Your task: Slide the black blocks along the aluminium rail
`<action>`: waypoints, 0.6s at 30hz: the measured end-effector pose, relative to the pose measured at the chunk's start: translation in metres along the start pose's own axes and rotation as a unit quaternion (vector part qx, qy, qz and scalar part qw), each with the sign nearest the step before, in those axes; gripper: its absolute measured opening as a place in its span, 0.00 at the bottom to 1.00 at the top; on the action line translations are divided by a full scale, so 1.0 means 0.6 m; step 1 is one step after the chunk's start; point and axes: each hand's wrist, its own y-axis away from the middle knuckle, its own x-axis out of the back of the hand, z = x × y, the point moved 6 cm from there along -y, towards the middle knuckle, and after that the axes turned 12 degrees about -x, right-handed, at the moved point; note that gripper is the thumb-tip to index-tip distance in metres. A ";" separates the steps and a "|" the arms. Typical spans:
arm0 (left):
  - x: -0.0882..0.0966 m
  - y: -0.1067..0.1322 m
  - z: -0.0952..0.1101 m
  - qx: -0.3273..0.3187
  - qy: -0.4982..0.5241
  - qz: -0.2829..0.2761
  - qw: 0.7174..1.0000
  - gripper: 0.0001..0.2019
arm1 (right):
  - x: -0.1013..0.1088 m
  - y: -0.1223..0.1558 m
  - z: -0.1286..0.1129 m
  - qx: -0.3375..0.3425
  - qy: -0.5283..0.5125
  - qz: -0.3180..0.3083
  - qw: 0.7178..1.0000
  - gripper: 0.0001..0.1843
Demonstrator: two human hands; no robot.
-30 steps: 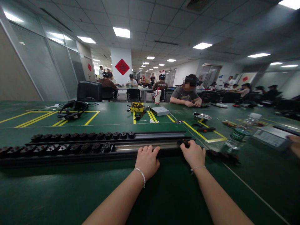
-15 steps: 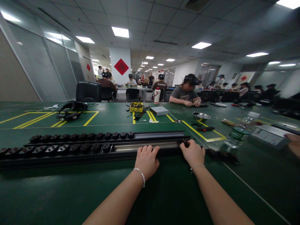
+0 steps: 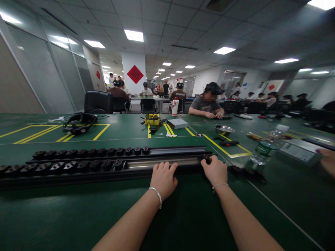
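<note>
The near rail [image 3: 162, 163], long, black and with a silvery channel, lies crosswise on the green table [image 3: 78, 216] straight under both hands. The left hand [image 3: 163, 179] rests on its near edge with the fingers bent over the top, pressing on it rather than wrapped around it. The right hand [image 3: 215, 171] sits at the rail's right end, its fingertips pinched on a small black block [image 3: 206, 159] at the mouth of the channel. The two hands are a little apart.

Left of the left hand, a row of black sliders [image 3: 65, 165] fills the rail. Just beyond the hands a far rail [image 3: 178, 150] lies parallel, with its own sliders towards the left. Right of the right hand, loose black parts [image 3: 248, 173] lie on the table, and past them stands a clear water bottle [image 3: 264, 148]. Further right, another person's hand [image 3: 327, 160] touches a flat box [image 3: 298, 152]. Well beyond the hands are a metal bowl [image 3: 224, 129], a grey box [image 3: 178, 123] and, far left, a black headset [image 3: 78, 123].
</note>
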 end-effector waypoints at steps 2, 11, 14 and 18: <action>0.000 0.000 0.000 0.000 0.002 -0.002 1.000 0.23 | 0.000 0.000 0.000 0.002 -0.004 0.000 1.000 0.15; -0.001 0.000 0.000 0.011 0.004 -0.024 1.000 0.23 | -0.001 -0.004 0.004 0.002 -0.004 -0.001 1.000 0.16; 0.001 0.000 0.001 0.009 0.007 -0.023 1.000 0.23 | -0.002 -0.005 0.004 0.002 -0.010 -0.003 1.000 0.16; 0.004 -0.001 0.002 0.006 0.006 -0.024 1.000 0.23 | 0.000 -0.003 0.003 0.000 -0.009 -0.007 1.000 0.15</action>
